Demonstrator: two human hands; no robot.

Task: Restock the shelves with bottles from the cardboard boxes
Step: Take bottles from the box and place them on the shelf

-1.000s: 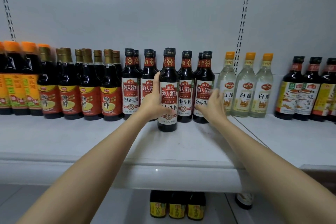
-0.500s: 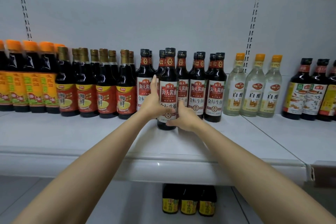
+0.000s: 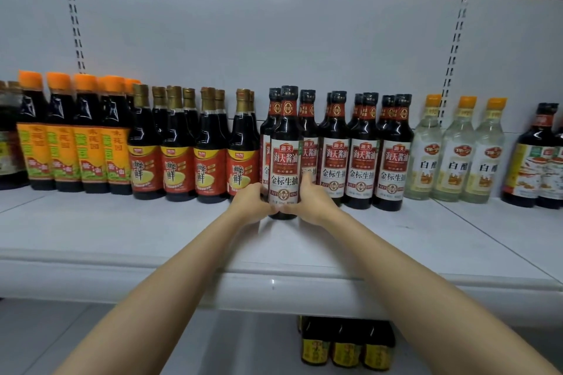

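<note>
A dark soy sauce bottle point(image 3: 285, 149) with a red and white label stands upright on the white shelf point(image 3: 152, 222), a little in front of a row of the same bottles point(image 3: 362, 155). My left hand point(image 3: 249, 202) grips its lower left side. My right hand point(image 3: 310, 199) grips its lower right side, fingers reaching up behind the label. No cardboard box is in view.
Left of the row stand gold-capped bottles point(image 3: 178, 149) and orange-capped bottles point(image 3: 62, 137). To the right are clear vinegar bottles point(image 3: 457, 152) and more dark bottles point(image 3: 536, 158). Small yellow-labelled bottles point(image 3: 344, 347) sit on the shelf below.
My right hand left the bottles at the right and came to the front bottle's base. My left hand slid down from the label to the base. The view shifted left.
</note>
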